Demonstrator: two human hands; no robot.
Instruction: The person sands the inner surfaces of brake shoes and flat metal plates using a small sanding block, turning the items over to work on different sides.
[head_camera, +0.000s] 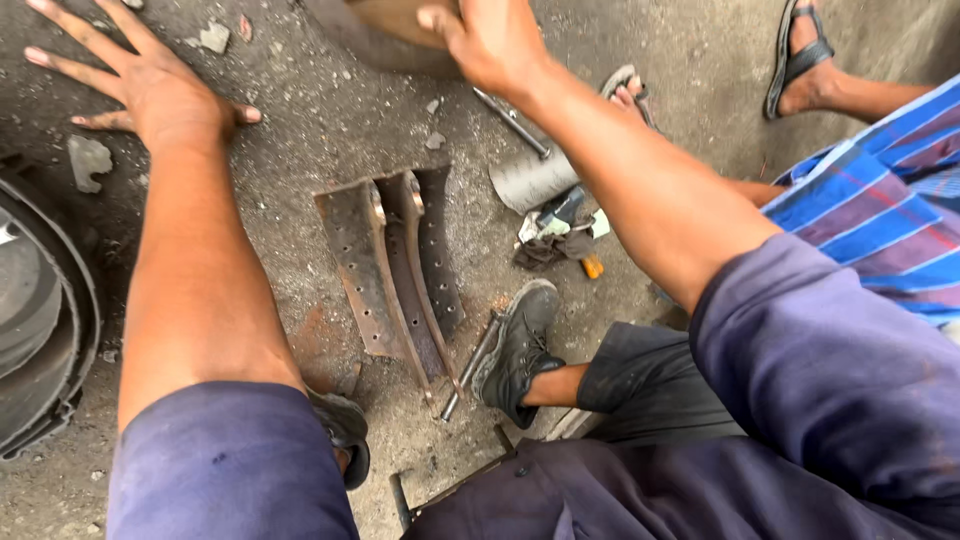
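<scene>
Landmark: rusty curved steel brake shoe (395, 270) with rows of rivet holes, lay flat on the gritty grey concrete floor (330, 110), mid-frame. All places below are given off it.
Left hand (150, 85): was up and to the left of the shoe, well apart from it. Palm flat on the floor, fingers spread wide, nothing held. Grip was apart.
Right hand (490, 40): was above and right of the shoe, at the top edge of frame. Fingers curled over the rim of a brown rounded metal part (385, 30). Grip was clamped on that part; most of the part was cut off by the frame, so its kind could not be told.
Thin steel rod (512, 122): lay on the floor up-right of the shoe, just below the right hand, apart from it.
Grey ribbed metal cylinder (530, 180): lay just right of the shoe's top end, by the rod's lower end.
Dark rag with small tools (555, 235): lay right of the shoe, just below the cylinder; an orange bit showed at its lower edge.
Worn black lace-up shoe (520, 345): was on the person's foot, at the brake shoe's lower right corner, just beside it.
Slim metal bar (468, 368): lay between the brake shoe's lower end and the black shoe, near touching both.
Large dark round drum (45, 320): was far left of the shoe, cut by the frame edge.
Other person: a foot in a black sandal (800, 55) and a blue striped cloth (880, 210) were well to the right of the shoe.
</scene>
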